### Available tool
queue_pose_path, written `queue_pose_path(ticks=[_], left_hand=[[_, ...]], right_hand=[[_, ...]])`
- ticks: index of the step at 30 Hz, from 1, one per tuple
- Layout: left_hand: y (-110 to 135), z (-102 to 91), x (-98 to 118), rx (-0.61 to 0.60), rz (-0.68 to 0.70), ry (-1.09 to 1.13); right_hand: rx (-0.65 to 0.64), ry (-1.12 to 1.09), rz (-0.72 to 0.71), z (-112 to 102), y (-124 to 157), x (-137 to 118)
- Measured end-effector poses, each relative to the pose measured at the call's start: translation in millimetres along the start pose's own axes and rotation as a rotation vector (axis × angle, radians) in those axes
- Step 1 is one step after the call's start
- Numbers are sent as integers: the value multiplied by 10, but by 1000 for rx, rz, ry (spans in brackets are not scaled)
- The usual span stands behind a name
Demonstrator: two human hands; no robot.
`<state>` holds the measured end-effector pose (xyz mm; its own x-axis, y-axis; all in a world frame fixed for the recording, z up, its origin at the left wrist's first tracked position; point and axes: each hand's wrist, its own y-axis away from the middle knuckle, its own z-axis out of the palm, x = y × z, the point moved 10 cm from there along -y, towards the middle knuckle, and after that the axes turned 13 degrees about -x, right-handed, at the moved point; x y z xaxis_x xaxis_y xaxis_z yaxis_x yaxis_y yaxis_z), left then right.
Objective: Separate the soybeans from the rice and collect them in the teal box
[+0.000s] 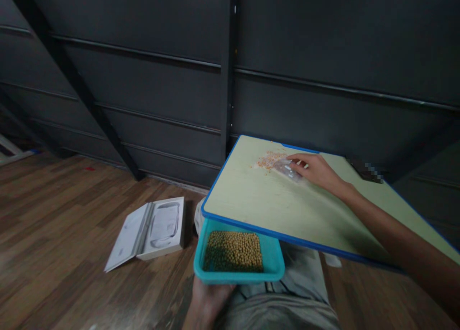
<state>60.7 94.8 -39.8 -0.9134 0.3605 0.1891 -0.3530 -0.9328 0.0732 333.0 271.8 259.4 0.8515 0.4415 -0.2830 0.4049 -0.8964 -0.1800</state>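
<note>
My left hand (212,294) supports a turquoise plastic basin (275,258) from below at its front left, its fingers hidden under it. Round tan dried peas or beans (235,251) lie in the basin, mostly towards its left. Over the pale green tabletop (258,200) with its blue rim, my right hand (311,169) pinches a clear plastic bag (286,168) lying flat. Small orange lentil-like grains (269,160) are scattered on the table around the bag's left end; some may be inside it.
A dark phone-like object (364,170) lies on the table's far right. An opened white box (163,227) with papers inside rests on the wooden floor (86,205) to the left. A dark panelled wall (161,90) stands behind the table. My lap (287,291) is under the basin.
</note>
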Motion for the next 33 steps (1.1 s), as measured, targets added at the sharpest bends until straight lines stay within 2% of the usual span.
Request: queue_pose_path(ticks=[4,6,9,12,15,19,25,29,33], left_hand=[[-15,8,9,51,30,-15],[-19,-12,-9,44,32,11],[-4,-92,-11,23,27,48],[38,-212,25,64,8,7],[62,-273,55,112,9,-7],[62,-270,112,146,84,10],[48,-99,39,31,-35,64],[55,-134,42,39,-31,80],[46,-44,28,3,-36,94]], right_hand=[[67,-27,-2,-21,-197,-56],[65,-20,-11,35,-353,-102],[62,-12,-1,138,-564,-134],[52,-24,8,241,-691,-143],[33,-43,4,326,-743,-144],[18,-82,-3,385,-767,-144],[5,-112,-77,442,-799,-265],[2,-147,-93,474,-811,-347],[-15,-186,-104,500,-835,-416]])
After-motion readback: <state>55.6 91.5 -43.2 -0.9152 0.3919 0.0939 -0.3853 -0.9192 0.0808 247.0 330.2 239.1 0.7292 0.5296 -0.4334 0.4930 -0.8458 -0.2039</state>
